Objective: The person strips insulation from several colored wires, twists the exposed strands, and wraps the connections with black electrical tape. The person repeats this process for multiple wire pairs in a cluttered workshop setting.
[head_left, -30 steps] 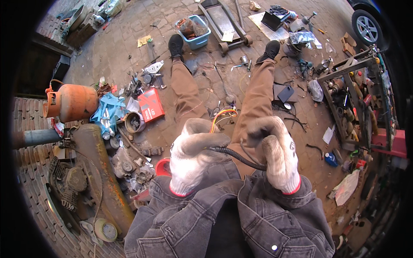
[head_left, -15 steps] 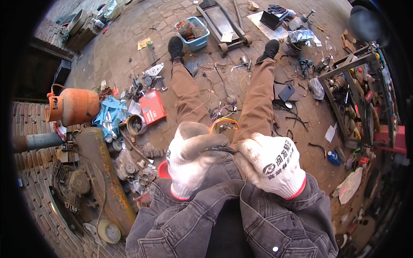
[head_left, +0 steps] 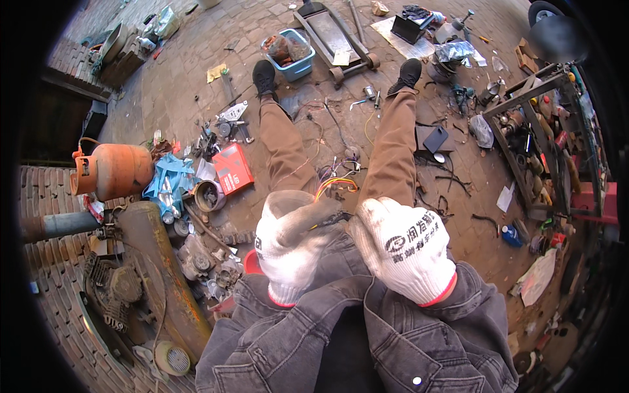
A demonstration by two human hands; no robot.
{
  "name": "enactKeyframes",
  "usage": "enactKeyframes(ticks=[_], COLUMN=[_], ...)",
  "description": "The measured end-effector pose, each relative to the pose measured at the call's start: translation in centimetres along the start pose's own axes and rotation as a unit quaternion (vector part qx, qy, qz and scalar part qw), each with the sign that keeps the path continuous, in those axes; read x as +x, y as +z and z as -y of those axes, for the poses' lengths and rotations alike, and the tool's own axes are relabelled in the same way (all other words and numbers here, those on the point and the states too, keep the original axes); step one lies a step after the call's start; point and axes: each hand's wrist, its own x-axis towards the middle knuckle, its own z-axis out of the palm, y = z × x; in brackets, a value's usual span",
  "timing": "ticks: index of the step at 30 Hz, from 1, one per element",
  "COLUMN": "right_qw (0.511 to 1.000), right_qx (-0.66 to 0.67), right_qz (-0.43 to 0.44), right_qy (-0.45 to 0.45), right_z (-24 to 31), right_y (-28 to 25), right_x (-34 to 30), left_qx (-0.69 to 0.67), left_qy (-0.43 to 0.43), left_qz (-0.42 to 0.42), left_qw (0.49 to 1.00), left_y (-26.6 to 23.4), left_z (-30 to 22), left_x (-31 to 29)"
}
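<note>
Both my hands wear white knit gloves with dirty fingers and are close together above my lap. My left hand (head_left: 295, 239) is closed around a bundle of coloured wires (head_left: 335, 185); yellow, orange and red strands loop out above it. A dark, tape-like stretch of the bundle (head_left: 333, 219) shows at its fingertips. My right hand (head_left: 401, 249) is closed beside it, its curled fingertips near that dark stretch; the back of the glove hides what they grip. More thin wires trail on the ground between my legs.
A red box (head_left: 233, 169), a blue plastic bag (head_left: 171, 180) and an orange gas cylinder (head_left: 121, 171) are at left. Ahead are a blue basket (head_left: 299, 67) and a floor jack (head_left: 331, 36). At right, a phone (head_left: 435, 139) lies near a metal frame (head_left: 547, 131) full of parts.
My right hand has shifted slightly left, turned, and come nearer my left hand. Less of the dark stretch shows between them. The view has shifted slightly.
</note>
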Motion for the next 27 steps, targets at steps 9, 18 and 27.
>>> enactKeyframes(ticks=[9, 18, 27], right_qw=[0.999, 0.999, 0.999], right_qx=[-0.012, 0.016, 0.014], right_qz=[-0.04, -0.009, -0.049], right_qy=[0.025, 0.027, 0.011], right_z=[1.0, 1.0, -0.1], right_y=[1.4, 2.1, 3.4], right_x=[-0.2, 0.0, -0.1], left_qx=[-0.292, -0.248, -0.124], left_qy=[-0.144, -0.152, -0.11], left_qz=[-0.035, -0.088, -0.08], left_qw=[0.945, 0.953, 0.983], left_y=[1.7, 2.4, 2.5], left_z=[0.5, 0.4, 1.0], left_x=[-1.0, -0.8, -0.6])
